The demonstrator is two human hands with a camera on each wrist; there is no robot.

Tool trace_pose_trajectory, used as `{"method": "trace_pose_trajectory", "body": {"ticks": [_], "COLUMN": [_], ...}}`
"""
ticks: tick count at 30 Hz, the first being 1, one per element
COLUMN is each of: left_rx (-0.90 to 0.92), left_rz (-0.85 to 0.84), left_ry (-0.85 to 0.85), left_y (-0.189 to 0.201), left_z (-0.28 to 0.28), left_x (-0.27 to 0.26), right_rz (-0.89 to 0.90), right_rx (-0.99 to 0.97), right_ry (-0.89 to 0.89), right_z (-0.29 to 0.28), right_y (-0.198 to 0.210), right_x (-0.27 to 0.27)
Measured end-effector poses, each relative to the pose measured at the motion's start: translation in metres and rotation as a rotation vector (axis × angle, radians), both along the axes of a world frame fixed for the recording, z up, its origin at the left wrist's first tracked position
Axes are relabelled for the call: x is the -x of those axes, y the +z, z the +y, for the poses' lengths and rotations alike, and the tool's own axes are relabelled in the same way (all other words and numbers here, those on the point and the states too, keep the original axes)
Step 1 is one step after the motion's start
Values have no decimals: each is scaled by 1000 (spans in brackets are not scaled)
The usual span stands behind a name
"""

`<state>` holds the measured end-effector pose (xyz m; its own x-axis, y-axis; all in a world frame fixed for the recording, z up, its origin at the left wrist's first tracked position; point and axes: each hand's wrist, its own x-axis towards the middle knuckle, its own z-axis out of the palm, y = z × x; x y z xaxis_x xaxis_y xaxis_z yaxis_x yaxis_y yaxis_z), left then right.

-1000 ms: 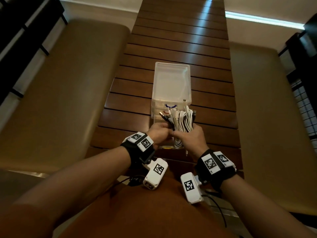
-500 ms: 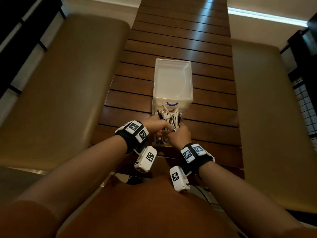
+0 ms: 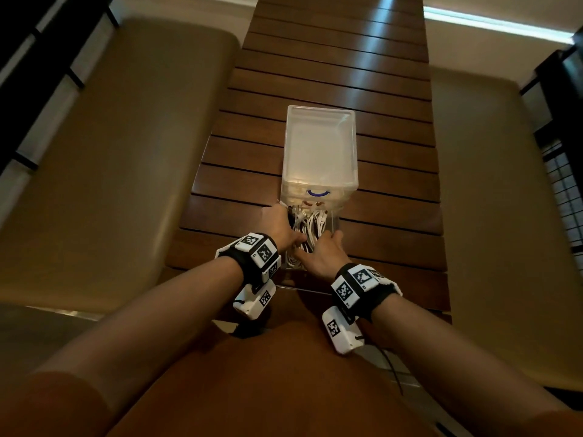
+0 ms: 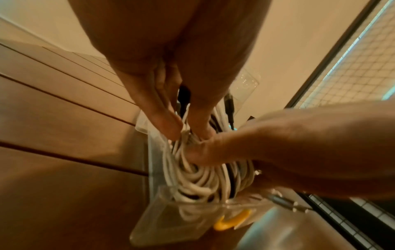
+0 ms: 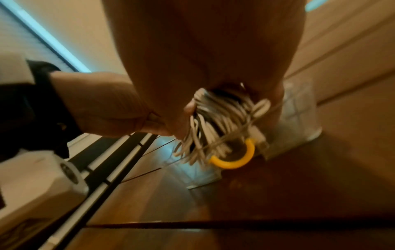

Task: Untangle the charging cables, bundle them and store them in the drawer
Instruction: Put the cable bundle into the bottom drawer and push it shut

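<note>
A bundle of white and black charging cables (image 3: pixel 310 227) lies in the pulled-out clear drawer (image 3: pixel 335 219) of a small plastic drawer unit (image 3: pixel 320 146) on the slatted wooden table. My left hand (image 3: pixel 288 222) pinches the bundle's far left part between fingers and thumb (image 4: pixel 186 130). My right hand (image 3: pixel 315 247) is curled round the near part of the cable bundle (image 5: pixel 222 118), its thumb pressing on the coils (image 4: pixel 198 177). The drawer's front carries a yellow handle (image 5: pixel 235 157). The hands hide much of the bundle.
The drawer unit has a blue handle (image 3: pixel 318 193) on its upper drawer. The wooden table (image 3: pixel 331 74) runs away from me between two tan benches (image 3: pixel 126 152). Black-framed windows stand at both sides.
Both hands have carried the cable bundle down and forward, from above the drawer's front into the open drawer. The bundle, upright a second ago, now lies low between the drawer walls.
</note>
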<state>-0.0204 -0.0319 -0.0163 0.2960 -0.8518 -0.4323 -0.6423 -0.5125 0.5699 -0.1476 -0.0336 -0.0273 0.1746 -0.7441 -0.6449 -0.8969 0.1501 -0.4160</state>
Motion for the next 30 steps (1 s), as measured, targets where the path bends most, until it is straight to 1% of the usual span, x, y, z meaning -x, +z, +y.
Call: {"method": "trace_pose_trajectory", "body": {"ticks": [4, 6, 8, 10, 12, 14, 16, 18, 20, 21, 22, 24, 26, 28, 30], "left_rx": [14, -21, -34, -36, -24, -18, -50, -102, -107, -88, -60, -14, -2, -6, -5], "left_rz": [18, 11, 17, 28, 33, 49, 60, 99, 179, 188, 153, 24, -62, -92, -76], "left_ry": [-19, -51, -62, -67, -79, -107, -144, -175, -181, -166, -141, -81, -48, -48, -55], "left_y": [0, 1, 1, -1, -2, -2, -3, -3, -3, -4, -5, -7, -7, -7, -8], "left_z": [0, -1, -3, -5, -6, -6, -7, -9, -11, -13, -13, -15, -16, -17, -17], "left_x": [2, 3, 5, 9, 14, 18, 20, 19, 19, 21, 23, 31, 36, 38, 36], "right_rz": [172, 203, 211, 162, 75, 18, -11, -20, 0, 1, -4, 3, 9, -87, -157], "right_rx": [-20, 26, 92, 102, 90, 140, 200, 202, 175, 166, 160, 149, 124, 70, 79], "right_ry": [262, 349, 398, 386, 305, 201, 125, 90, 122, 149, 171, 225, 299, 284, 249], "right_z": [-11, -16, -21, -24, -25, -23, -21, -22, -25, -26, -27, -27, -27, -29, -30], "right_y": [24, 37, 45, 48, 44, 36, 28, 25, 26, 26, 26, 24, 24, 25, 26], "right_x": [12, 21, 32, 43, 52, 56, 56, 53, 49, 48, 46, 47, 53, 63, 77]}}
